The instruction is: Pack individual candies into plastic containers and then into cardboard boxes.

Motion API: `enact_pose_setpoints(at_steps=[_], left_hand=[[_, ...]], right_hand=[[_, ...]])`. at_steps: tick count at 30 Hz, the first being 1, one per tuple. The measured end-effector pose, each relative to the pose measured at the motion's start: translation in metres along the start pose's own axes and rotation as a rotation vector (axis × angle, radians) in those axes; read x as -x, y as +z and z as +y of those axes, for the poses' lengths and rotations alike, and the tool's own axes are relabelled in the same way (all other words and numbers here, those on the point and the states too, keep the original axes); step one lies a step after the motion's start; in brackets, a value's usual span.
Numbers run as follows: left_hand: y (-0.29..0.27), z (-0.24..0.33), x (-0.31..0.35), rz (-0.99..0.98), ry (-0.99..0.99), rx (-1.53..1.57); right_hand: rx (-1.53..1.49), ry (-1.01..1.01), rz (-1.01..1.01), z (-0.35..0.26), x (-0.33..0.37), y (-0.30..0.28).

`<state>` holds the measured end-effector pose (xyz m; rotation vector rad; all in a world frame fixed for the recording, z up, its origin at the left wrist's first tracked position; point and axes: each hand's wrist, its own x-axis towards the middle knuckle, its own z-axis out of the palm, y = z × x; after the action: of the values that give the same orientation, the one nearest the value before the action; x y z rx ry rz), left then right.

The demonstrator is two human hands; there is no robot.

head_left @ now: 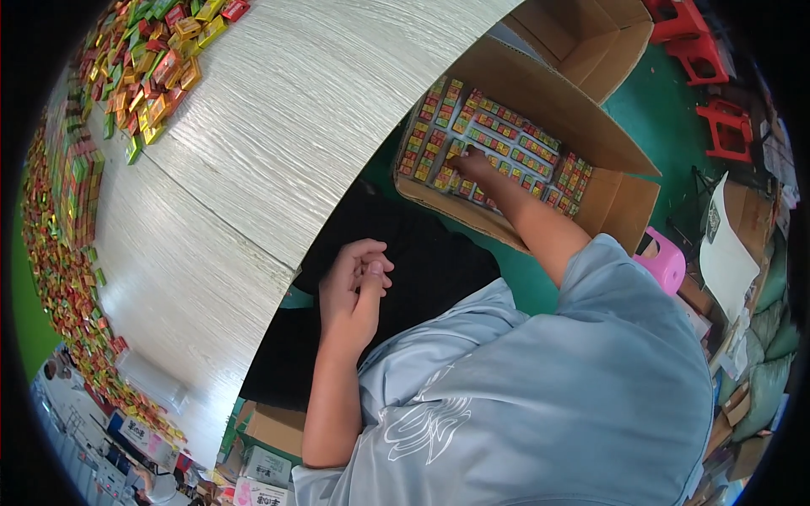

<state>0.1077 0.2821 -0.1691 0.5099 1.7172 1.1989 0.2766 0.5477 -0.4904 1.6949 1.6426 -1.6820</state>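
Note:
My right hand (473, 163) reaches into an open cardboard carton (620, 202) on the right. Its bent fingers come down on the small colourful boxes (540, 152), which stand in packed rows of red, yellow and green. The fingertips are close together, and what they grip, if anything, I cannot make out. Pale translucent plastic shows between several rows. Over the dark cloth on my lap, my left hand (356, 277) is raised with loosely curled fingers and the thumb across the front. I see nothing in it, and it touches neither the table nor the carton.
A pale wood-grain table (278, 110) fills the left. Along its far edge lie a heap of loose small boxes (160, 76), a stacked block of them (80, 190) and a clear plastic tray (152, 379). Another open carton (582, 42), red stools (727, 126) and a pink stool (665, 261) stand right.

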Motion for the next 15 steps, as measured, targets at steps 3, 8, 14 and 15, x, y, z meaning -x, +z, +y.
enact_pose_setpoints(at_steps=[3, 8, 14, 15], left_hand=[[-0.003, -0.001, 0.002, 0.016, -0.010, -0.014], [-0.001, -0.003, 0.000, 0.009, -0.015, -0.005], [-0.001, -0.003, -0.001, 0.012, -0.012, 0.003], [0.000, -0.002, -0.001, 0.003, -0.010, -0.007]], right_hand=[[0.158, 0.011, 0.015, -0.020, 0.012, 0.007], [0.271, 0.019, 0.022, -0.021, 0.009, 0.006], [0.387, -0.032, 0.086, -0.017, -0.005, 0.015], [0.331, 0.030, 0.021, -0.016, -0.008, 0.013]])
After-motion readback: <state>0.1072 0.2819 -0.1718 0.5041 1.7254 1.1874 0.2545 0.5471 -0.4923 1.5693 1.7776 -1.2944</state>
